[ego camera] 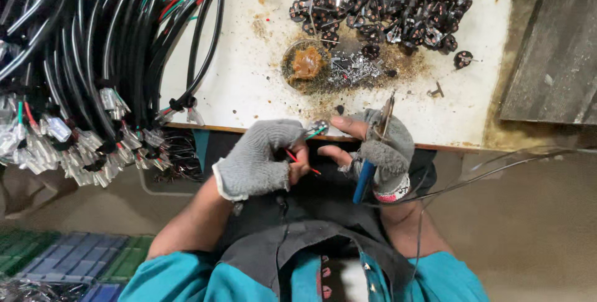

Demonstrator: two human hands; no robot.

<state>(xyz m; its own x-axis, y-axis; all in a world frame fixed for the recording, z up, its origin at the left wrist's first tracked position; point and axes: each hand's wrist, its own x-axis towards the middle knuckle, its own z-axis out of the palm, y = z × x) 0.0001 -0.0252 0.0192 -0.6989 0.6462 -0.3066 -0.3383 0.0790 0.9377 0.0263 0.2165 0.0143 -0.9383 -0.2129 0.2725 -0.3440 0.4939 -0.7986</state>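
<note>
White and badly stained, the bench [249,84] fills the upper part of my view, its near edge running just above both hands. On it I see a heap of small black plug parts [385,9] at the far side, and nearer, a little round dish of amber paste [306,62] with a scatter of tiny metal bits [354,69] touching its right side. A thick bundle of black cables [93,47] hangs over the left end of the bench, their clear-sleeved connector ends [68,146] dangling below the edge.

Both hands wear grey fingerless gloves and sit close together just below the bench edge, above a dark apron. My left hand [261,159] is curled closed, its grip pinching thin wires [301,159] (one red, one green that I can make out) between thumb and fingers. The wire tips point toward the right hand, and the green one reaches up to the bench edge. My right hand [376,149] is closed around a tool with a blue handle [365,181], whose metal end sticks up past the knuckles; its bare thumb and forefinger stretch toward the wires, very near them, though I cannot tell if they touch.

A grey slab [553,65] lies at the right.
</note>
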